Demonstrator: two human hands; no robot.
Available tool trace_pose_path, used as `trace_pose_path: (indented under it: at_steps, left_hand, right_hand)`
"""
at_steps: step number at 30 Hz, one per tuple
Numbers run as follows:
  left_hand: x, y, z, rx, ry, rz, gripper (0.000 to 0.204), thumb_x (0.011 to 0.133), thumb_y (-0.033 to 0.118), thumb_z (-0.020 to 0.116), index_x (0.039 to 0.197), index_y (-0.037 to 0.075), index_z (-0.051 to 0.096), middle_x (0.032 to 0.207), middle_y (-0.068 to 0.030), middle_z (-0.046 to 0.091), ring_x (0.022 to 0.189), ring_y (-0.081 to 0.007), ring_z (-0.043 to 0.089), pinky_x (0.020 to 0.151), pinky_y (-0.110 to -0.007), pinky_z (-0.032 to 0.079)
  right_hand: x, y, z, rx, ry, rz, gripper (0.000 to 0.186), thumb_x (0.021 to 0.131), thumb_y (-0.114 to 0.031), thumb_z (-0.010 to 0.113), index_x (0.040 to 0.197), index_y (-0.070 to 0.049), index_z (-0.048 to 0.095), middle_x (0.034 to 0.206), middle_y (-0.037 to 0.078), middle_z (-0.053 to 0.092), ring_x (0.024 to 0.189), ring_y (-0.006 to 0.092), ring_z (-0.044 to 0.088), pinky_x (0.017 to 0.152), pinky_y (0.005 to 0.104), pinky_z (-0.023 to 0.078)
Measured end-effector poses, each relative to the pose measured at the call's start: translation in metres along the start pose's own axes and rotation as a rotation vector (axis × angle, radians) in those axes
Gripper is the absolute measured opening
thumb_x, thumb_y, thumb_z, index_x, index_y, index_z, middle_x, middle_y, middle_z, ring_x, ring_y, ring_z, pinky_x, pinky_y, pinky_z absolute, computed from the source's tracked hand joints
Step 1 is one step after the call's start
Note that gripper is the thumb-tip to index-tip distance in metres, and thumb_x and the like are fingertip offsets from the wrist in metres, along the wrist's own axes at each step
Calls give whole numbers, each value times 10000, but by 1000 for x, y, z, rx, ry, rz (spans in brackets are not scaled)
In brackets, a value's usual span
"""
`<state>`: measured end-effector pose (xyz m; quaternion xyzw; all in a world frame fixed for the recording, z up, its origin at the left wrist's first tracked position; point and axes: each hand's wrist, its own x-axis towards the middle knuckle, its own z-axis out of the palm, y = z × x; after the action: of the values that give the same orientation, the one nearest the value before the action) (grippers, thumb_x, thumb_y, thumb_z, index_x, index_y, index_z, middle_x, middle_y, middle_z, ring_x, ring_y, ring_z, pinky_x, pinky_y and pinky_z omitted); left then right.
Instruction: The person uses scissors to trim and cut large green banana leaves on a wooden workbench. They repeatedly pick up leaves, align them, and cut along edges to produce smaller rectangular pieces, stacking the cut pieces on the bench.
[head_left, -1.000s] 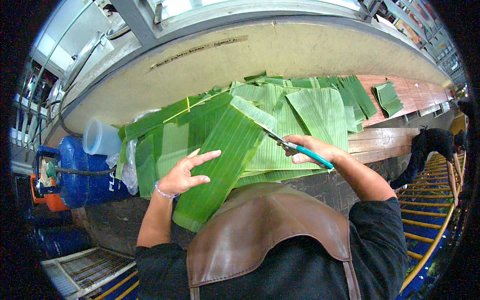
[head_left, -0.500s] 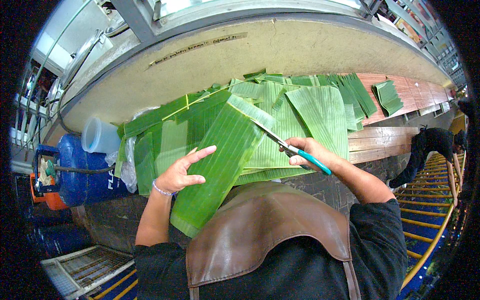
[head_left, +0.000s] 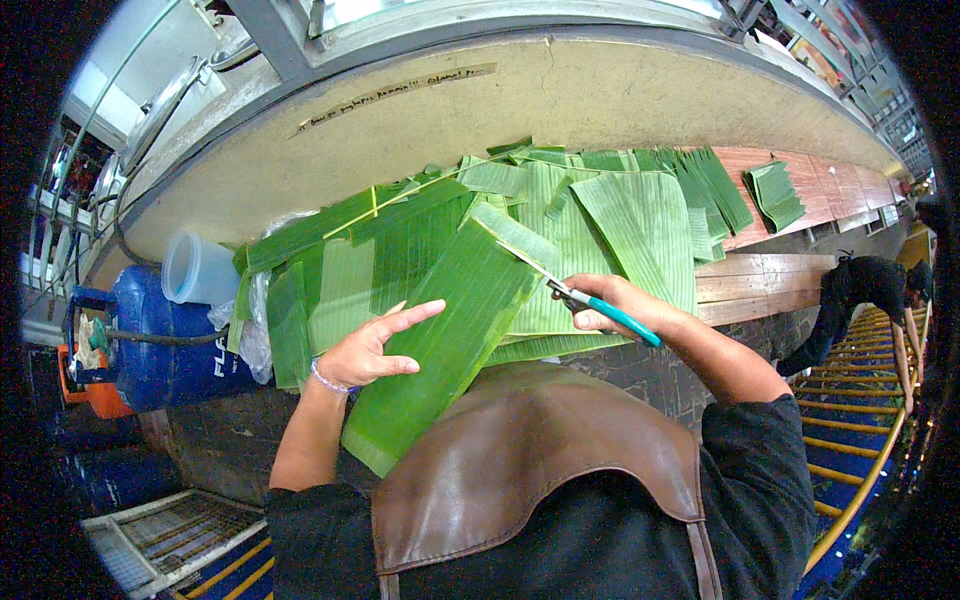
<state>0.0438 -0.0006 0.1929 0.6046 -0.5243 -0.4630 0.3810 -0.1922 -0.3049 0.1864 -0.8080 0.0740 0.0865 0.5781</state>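
A long green banana leaf piece slants across the front of the leaf pile, its lower end over my apron. My left hand is at its left edge, thumb and index finger stretched over the upper face. The other fingers are mostly hidden, seemingly under the leaf. My right hand grips scissors with teal handles. Their metal blades lie across the leaf near its far end, pointing to the upper left. Beneath and behind spread several more banana leaves, overlapping.
Folded leaf lies on the reddish bench at the right. On the left stand a clear plastic tub and a blue container. A cream wall runs behind the leaves. Another person is at the far right.
The leaf piece and my left hand have shifted slightly to the right. The scissors have moved a little leftward, reaching further across the leaf's far end.
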Motion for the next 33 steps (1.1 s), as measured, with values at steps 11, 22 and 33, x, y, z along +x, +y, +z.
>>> trace_pose_path:
  at_steps: [11,22,33]
  left_hand:
    - [0,-2,2,-64,22,20,871,758,500,703,1445,95,351,1474,-69,383,1399,-250,279,1154,-498,34]
    - [-7,-16,5,-273,87,23,883,723,427,761,1428,64,373,1474,-71,381,1389,-238,288,1164,-402,78]
    - [6,-6,11,-168,-69,-11,904,722,474,737,1441,84,353,1464,-54,397,1391,-235,292,1164,-473,23]
  right_hand:
    - [1,-1,13,56,7,86,645,766,-602,679,1058,-35,585,852,27,537,799,147,504,712,300,439]
    - [7,7,8,44,-74,-5,777,723,-664,676,1168,-42,535,858,21,503,815,138,482,712,296,424]
    - [25,9,10,45,-72,-18,608,817,-374,732,1246,-14,494,1030,105,587,979,184,539,870,345,456]
